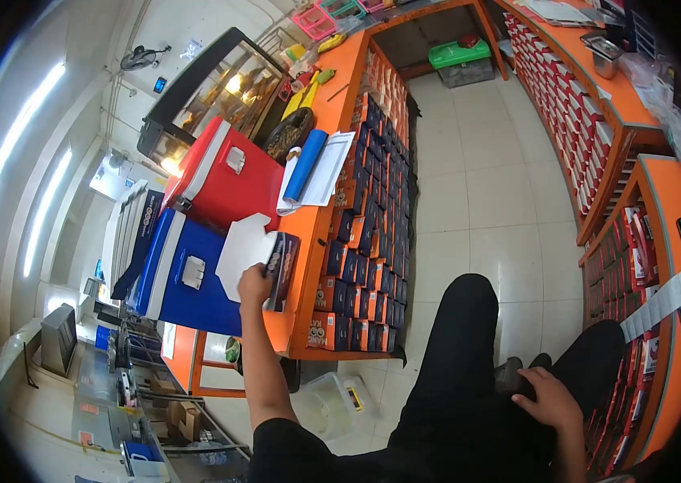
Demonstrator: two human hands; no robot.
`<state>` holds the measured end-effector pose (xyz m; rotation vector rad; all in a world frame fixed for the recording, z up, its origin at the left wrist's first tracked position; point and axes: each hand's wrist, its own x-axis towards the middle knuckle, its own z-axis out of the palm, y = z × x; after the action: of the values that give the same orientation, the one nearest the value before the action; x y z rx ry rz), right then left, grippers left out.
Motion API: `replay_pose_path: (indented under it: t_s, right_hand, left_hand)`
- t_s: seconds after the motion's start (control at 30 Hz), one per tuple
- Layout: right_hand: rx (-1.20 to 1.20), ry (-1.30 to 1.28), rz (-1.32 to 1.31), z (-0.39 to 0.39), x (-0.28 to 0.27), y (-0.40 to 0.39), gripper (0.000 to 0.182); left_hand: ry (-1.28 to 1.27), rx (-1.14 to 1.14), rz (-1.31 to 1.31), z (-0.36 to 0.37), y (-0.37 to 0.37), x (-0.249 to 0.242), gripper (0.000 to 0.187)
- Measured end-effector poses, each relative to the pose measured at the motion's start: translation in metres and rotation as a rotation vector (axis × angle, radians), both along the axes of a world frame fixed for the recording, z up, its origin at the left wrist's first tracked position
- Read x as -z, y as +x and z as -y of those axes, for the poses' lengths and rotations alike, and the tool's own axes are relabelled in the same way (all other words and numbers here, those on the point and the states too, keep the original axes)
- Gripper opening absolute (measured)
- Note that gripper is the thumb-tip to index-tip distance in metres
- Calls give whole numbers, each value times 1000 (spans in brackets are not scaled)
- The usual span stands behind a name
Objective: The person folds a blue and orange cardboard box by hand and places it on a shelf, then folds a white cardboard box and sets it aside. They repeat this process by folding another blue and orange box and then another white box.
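My left hand (255, 286) is closed at the near edge of an opened carton (282, 270) with dark printed sides and white inner flaps. The carton stands on the orange counter (302, 302), beside a blue cool box (195, 274). My right hand (551, 399) lies low over my dark trousers with its fingers stretched out and apart. Just past its fingertips is a dark grey rounded object (508, 376), overlapped by the fingers in this view.
A red cool box (224, 177), a blue roll (306, 165) on papers and a lit glass food case (224, 92) share the counter. Stacked dark cartons (360, 266) fill its side. A clear plastic bin (328, 406) sits on the floor; red-and-white boxes (553, 97) line the right counter.
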<state>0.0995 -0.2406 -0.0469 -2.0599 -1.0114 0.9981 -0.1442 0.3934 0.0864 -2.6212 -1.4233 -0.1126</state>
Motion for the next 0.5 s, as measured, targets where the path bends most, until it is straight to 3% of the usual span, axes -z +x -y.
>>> replay_pose_path:
  t_s: [0.03, 0.07, 0.2, 0.27, 0.33, 0.4, 0.43, 0.47, 0.5]
  right_hand:
    - [4, 7, 6, -2, -2, 1, 60]
    - [-7, 5, -12, -4, -6, 0, 60]
    - [-18, 61, 42, -8, -3, -2, 59]
    - [1, 174, 77, -16, -10, -3, 58]
    - [21, 281, 109, -31, -23, -10, 57]
    - [110, 610, 400, -53, -51, -19, 56]
    - [104, 610, 403, -63, -65, -20, 56]
    - [6, 676, 656, -72, -80, -19, 57]
    - [-92, 737, 911, -76, -90, -21, 58]
  left_hand:
    - [180, -117, 28, 12, 1, -8, 19]
    - [187, -114, 34, 20, 1, -12, 19]
    - [504, 14, 95, 38, -13, -15, 9]
    - [622, 77, 227, 89, 5, -38, 12]
    - [413, 139, 268, 151, 28, -62, 14]
    - [-186, 274, 382, 226, 59, -84, 19]
    - [-456, 332, 291, 256, 73, -88, 26]
    - [-520, 583, 249, 279, 85, -76, 27]
    - [-812, 522, 132, 310, 103, -77, 28]
